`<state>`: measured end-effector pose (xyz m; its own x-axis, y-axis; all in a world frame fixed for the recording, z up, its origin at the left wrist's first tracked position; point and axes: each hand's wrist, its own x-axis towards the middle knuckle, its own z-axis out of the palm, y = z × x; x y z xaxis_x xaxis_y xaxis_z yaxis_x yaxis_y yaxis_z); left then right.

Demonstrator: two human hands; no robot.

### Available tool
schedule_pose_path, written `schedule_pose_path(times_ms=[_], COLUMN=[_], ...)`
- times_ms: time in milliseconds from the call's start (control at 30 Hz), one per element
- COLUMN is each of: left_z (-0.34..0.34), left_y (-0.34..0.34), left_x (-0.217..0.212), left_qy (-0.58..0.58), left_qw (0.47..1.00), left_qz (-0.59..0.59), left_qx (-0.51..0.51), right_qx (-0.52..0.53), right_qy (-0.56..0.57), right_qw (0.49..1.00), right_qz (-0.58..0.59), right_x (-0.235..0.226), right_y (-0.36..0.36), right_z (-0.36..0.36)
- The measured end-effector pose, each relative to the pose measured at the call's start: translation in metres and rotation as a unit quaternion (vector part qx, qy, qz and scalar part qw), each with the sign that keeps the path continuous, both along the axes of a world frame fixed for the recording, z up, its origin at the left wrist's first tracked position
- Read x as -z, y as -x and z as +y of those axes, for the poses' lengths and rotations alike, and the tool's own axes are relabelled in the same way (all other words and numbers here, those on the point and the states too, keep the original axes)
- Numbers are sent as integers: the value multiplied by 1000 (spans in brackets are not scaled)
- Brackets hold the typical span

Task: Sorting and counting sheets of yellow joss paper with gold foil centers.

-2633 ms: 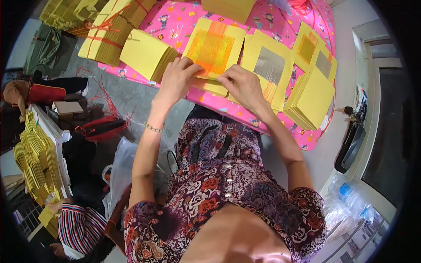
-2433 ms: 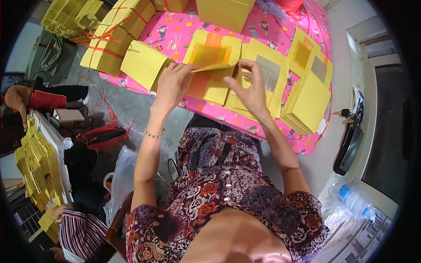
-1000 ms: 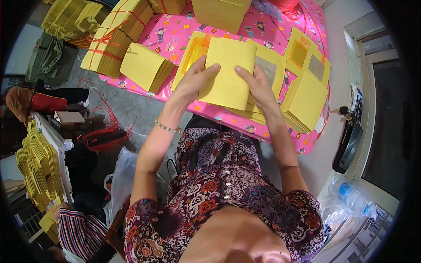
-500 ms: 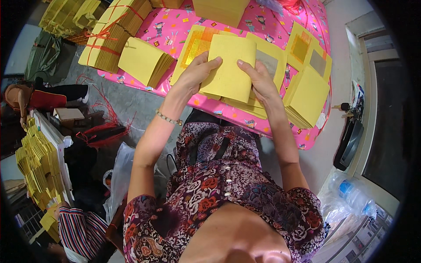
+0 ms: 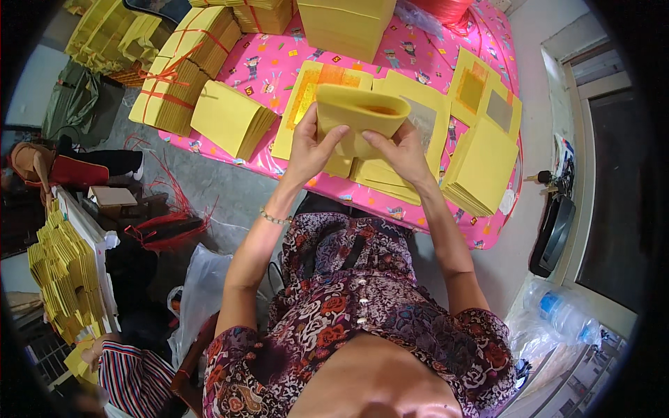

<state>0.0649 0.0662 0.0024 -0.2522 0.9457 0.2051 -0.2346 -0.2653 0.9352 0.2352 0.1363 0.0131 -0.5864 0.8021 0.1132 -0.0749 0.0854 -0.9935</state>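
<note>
Two hands grip one folded yellow sheet [image 5: 359, 115], raised above the pink surface [image 5: 425, 56]: left hand [image 5: 311, 150] pinches its left edge, right hand [image 5: 397, 150] its right underside, fingers [image 5: 333, 136] clenched on the paper. Under it lie flat yellow sheets [image 5: 306, 97]; one loose stack [image 5: 481, 167] sits right, another [image 5: 230, 118] left, beside a red-tied bundle [image 5: 174, 90].

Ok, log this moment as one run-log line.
left hand: grips folded yellow paper sheet | right hand: grips same sheet | sheet: lifted above pink table cover
</note>
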Motion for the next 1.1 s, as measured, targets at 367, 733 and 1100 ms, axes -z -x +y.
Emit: schedule_pose_path(times_ms=[367, 733, 1100], left_z=[-1, 7, 18], left_y=[6, 10, 11], left_x=[34, -13, -2], left_qy=[-25, 93, 223], left_qw=[999, 995, 968], left_qz=[-6, 20, -112], left_qx=[-29, -4, 39], right_qx=[-29, -5, -7], right_qy=[-66, 64, 176], right_qw=[996, 998, 984], right_qz=[-54, -10, -15], right_x=[2, -11, 4], right_y=[13, 21, 23], right_z=[2, 17, 24])
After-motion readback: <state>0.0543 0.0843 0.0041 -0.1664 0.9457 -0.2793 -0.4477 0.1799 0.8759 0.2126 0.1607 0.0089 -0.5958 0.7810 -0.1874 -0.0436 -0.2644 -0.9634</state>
